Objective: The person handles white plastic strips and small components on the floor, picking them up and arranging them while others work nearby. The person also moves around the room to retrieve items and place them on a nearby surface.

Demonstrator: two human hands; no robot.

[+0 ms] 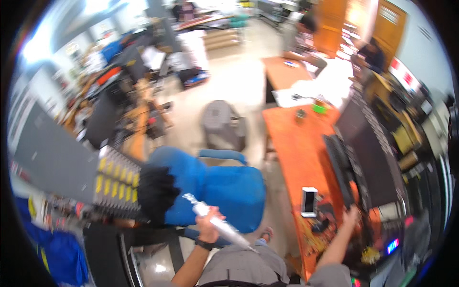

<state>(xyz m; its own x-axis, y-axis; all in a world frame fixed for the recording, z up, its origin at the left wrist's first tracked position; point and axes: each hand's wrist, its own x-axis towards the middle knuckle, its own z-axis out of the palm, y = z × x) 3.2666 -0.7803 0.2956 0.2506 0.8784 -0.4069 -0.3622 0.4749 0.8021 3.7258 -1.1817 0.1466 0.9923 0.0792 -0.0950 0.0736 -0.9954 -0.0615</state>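
My left hand (209, 226) is closed round the pale handle of a duster (155, 192), whose black fluffy head points to the left, in front of the blue chair. The duster's handle slants down toward my lap. At the right, my right hand (352, 216) grips the near end of a black keyboard (338, 165). The keyboard looks tilted up beside a large dark monitor (370, 148) on the orange desk (291, 143). A white phone (309, 202) with a dark screen lies on the desk, close to a dark mouse (324, 225).
A blue office chair (236, 193) stands ahead of me. Beyond it is a dark grey bin-like object (222, 122) on the floor. Cluttered benches line the left. Two people (296, 40) sit at desks at the far right. A green item (319, 108) rests at the desk's far end.
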